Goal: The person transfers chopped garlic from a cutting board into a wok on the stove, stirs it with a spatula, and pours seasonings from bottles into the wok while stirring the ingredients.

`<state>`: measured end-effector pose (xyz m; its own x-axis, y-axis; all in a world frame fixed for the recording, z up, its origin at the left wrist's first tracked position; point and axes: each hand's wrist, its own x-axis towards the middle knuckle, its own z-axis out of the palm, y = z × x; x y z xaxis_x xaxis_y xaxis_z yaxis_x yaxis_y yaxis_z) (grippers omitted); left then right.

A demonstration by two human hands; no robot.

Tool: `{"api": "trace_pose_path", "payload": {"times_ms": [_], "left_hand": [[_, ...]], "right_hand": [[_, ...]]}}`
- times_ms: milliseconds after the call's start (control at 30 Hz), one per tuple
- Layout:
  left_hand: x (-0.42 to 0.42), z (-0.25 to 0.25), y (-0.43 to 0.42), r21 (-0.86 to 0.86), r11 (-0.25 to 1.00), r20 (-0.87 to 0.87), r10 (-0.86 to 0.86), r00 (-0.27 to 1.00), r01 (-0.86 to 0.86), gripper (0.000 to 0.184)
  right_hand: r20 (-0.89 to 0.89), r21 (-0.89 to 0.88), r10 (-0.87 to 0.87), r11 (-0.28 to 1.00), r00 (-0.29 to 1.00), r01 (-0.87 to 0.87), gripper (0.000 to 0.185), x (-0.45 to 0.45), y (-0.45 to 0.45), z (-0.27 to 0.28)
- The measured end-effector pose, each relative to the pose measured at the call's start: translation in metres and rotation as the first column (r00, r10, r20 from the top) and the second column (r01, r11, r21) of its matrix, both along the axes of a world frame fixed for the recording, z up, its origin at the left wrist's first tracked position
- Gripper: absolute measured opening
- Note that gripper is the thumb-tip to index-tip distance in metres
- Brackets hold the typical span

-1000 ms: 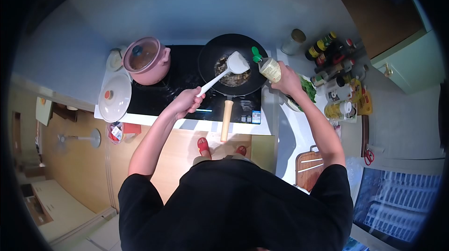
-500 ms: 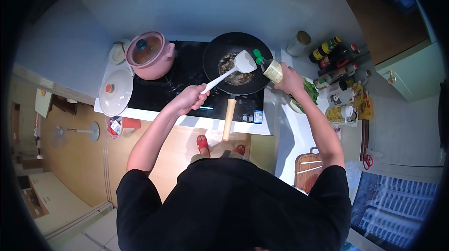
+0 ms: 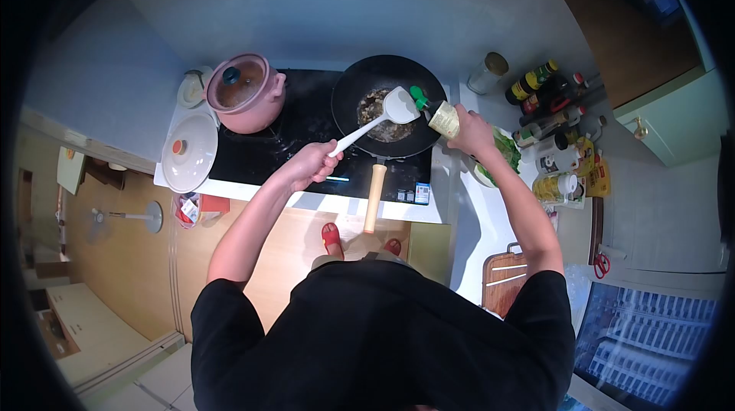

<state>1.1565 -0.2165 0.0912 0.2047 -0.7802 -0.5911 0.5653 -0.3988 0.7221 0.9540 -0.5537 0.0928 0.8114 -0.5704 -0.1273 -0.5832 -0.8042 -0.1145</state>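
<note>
My left hand (image 3: 312, 164) is closed round the handle of a white spatula (image 3: 400, 106), whose broad head hovers over the black wok (image 3: 360, 78). Dark, chopped food (image 3: 375, 105) lies in the bottom of the wok. In my right hand (image 3: 472, 132) is a bottle (image 3: 443, 119) with a pale label, tilted so its open green cap (image 3: 418, 97) points at the wok, close to the spatula head. Whether liquid is flowing out is too small to tell. The wok's wooden handle (image 3: 375, 198) points towards me.
Left on the black cooktop (image 3: 306, 120) stands a pink pot (image 3: 256, 109) under a glass lid. A pale lid (image 3: 190, 152) leans beside it. Leafy greens (image 3: 505, 154) sit right of the wok, near several sauce bottles (image 3: 532, 82). A wooden cutting board (image 3: 501, 285) lies nearer me.
The bottle in my right hand has shifted slightly left and turned, bringing its green cap nearer the spatula head. The spatula has moved very little.
</note>
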Motion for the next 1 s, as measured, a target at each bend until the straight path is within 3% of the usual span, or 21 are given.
{"api": "trace_pose_path", "payload": {"times_ms": [733, 833, 1000], "left_hand": [[0.000, 0.001, 0.000, 0.002, 1.000, -0.033, -0.024, 0.999, 0.024, 0.036], [0.000, 0.002, 0.001, -0.001, 1.000, -0.031, -0.018, 0.999, 0.018, 0.036], [-0.002, 0.005, 0.003, 0.023, 1.000, 0.095, -0.016, 0.995, 0.014, 0.036]], "right_hand": [[-0.084, -0.012, -0.019, 1.000, 0.996, 0.018, 0.086, 0.003, 0.004, 0.007], [-0.021, -0.009, -0.009, 1.000, 1.000, 0.009, 0.085, 0.002, 0.004, 0.007], [0.232, 0.140, 0.004, 0.989, 0.973, -0.038, 0.083, 0.004, -0.007, 0.006]]}}
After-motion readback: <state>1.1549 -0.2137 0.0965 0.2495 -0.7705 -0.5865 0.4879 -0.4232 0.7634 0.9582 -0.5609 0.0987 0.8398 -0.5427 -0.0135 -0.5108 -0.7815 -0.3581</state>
